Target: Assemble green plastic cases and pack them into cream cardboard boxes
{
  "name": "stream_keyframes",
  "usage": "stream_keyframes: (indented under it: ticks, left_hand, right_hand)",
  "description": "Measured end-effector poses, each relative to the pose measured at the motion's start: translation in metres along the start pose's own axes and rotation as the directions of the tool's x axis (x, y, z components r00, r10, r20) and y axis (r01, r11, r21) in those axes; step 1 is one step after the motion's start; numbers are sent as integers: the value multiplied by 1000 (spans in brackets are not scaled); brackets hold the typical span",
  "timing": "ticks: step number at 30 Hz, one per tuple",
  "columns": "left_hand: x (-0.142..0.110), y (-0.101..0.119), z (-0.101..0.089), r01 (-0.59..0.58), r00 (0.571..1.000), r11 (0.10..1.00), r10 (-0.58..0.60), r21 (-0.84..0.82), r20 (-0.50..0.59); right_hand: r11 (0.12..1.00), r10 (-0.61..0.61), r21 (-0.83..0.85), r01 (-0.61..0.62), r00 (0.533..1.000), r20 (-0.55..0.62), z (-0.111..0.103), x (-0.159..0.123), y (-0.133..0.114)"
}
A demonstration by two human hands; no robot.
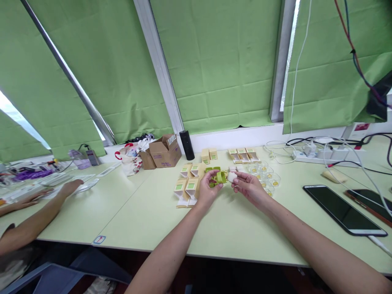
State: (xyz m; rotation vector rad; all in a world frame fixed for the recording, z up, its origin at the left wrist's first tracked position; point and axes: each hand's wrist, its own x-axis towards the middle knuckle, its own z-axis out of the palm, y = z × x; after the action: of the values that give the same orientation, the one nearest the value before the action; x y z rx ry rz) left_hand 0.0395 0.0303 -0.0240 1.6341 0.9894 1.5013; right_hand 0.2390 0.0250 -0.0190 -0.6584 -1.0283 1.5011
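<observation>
My left hand (207, 188) is closed around a small green square-sided case (221, 177) in the middle of the table. A white rounded piece (232, 176) is pinched in the fingers of my right hand (248, 188), close beside the green case. Whether the two touch, I cannot tell. More green pieces (212, 168) lie just behind my left hand. Small open cartons with green labels (192, 186) stand in rows left of it. Several clear cups with yellow centres (269, 176) sit beyond my right hand.
More small cartons (244, 155) stand at the back. A black cylinder (186, 145) and a cardboard box (165, 152) are against the wall. Phones (343, 208) and a power strip (326, 155) with cables lie right. A co-worker's arm (45, 216) reaches over the table at left.
</observation>
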Motion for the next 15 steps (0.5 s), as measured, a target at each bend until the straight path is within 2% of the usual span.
stream_keyframes:
  ticks: [7,15]
  left_hand:
    - [-3,2,1,-65,998,994,64,87,8]
    - [-6,10,2,-91,995,987,86,134,48]
  right_hand:
    - [981,-91,-173,91,996,9,4,-4,-3]
    - [956,-101,-272,109,994,45,4,-5,-4]
